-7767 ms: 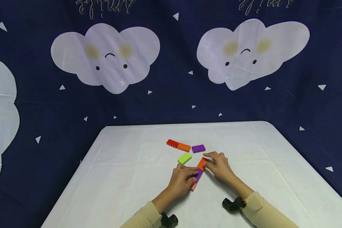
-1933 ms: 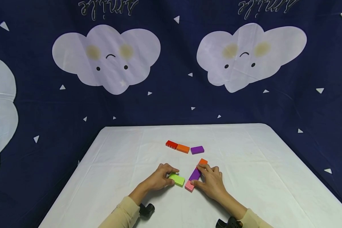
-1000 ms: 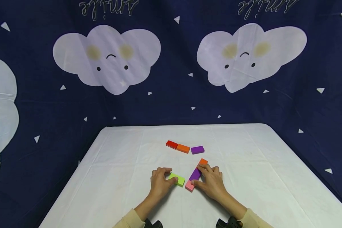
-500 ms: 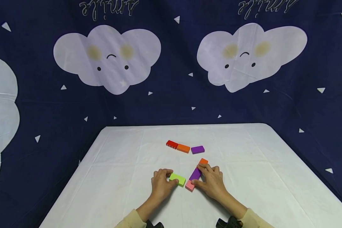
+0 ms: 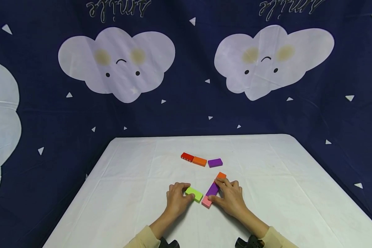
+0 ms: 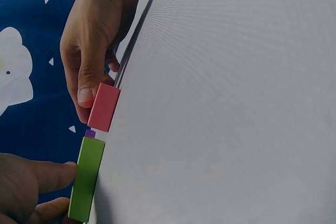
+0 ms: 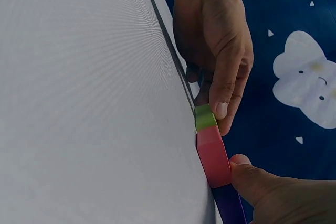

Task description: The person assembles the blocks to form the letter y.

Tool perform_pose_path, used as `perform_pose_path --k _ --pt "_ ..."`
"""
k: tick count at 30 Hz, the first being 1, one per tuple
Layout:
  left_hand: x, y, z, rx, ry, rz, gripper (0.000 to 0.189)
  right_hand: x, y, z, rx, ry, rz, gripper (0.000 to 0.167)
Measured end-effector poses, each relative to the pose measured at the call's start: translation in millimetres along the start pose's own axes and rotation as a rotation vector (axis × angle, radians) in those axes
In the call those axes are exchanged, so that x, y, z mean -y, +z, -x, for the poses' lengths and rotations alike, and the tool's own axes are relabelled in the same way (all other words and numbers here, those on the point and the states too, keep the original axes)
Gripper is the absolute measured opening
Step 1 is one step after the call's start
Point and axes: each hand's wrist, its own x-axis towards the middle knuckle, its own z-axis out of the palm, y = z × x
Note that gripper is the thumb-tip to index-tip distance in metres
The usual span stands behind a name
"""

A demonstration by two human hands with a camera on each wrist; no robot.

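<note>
My left hand (image 5: 176,199) pinches a lime-green block (image 5: 194,194) between thumb and fingers, the block lying flat on the table. Just right of it runs a slanting row: a pink block (image 5: 206,202) nearest me, then a purple block (image 5: 212,189), then an orange block (image 5: 221,175). My right hand (image 5: 231,198) holds this row, thumb at the pink block and index finger where purple meets orange. A narrow gap separates the green block's end from the pink one. In the right wrist view, the thumb (image 7: 252,179) touches the pink block's side (image 7: 213,156).
Farther back lie a red block (image 5: 187,157) with white dots on its side, an orange block (image 5: 199,161) against it, and a separate purple block (image 5: 215,163). The white-covered table (image 5: 127,193) meets a dark blue cloud-patterned curtain (image 5: 192,117).
The left hand left the row, brought the green block nearer me and turned it; lately it edged right toward the pink block. The right hand shifted nearer along the row, then stayed still.
</note>
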Motion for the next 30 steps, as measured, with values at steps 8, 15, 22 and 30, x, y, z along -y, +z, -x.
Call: perform_pose_path --k 8,15,22,30 --pt "-1.0 0.5 -2.4 0.041 -0.004 0.027 0.036 -0.2 -0.1 -0.7 0.001 -0.003 0.004 0.069" --pt "-1.2 1.6 -2.2 0.062 0.005 0.022 0.036 0.1 -0.1 0.5 -0.001 -0.001 0.007 0.069" --pt "-1.2 2.5 -2.2 0.065 0.007 0.037 0.036 0.9 0.0 0.8 -0.023 -0.012 0.006 0.068" --pt "-1.3 3.3 -1.9 0.072 0.008 0.032 0.036 0.8 0.1 0.8 -0.017 -0.009 0.006 0.068"
